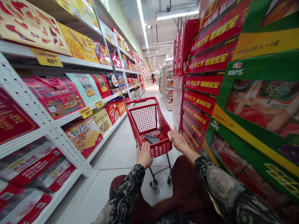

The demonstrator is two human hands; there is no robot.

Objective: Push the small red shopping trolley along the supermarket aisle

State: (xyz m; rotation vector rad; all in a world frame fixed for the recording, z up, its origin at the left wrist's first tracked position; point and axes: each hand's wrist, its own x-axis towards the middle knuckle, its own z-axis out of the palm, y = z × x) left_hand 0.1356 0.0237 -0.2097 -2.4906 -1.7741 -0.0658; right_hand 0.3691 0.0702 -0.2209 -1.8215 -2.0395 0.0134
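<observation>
- Cart position: small red cart (pixel 149 119) stands mid-aisle on the floor (pixel 112 165), straight ahead of me. It sits between the shelves (pixel 70 116) on the left and the red cartons (pixel 201 87) stacked on the right.
- Left hand (pixel 144 155): fingers curled shut over the cart's rear rim at the left corner.
- Right hand (pixel 177 140): fingers closed on the rear rim at the right corner, with a pale wad (pixel 170 136) pinched against the rim. I can't tell what the wad is.
- One hand per corner reads to me as a steering grip: the aisle is narrow and the cartons are close on the right.
- Dark flat item (pixel 152 138) lies on the basket bottom near the rear wall, probably so it's in easy reach.
- Green cartons (pixel 257 102) are beside my right arm, not touched.
</observation>
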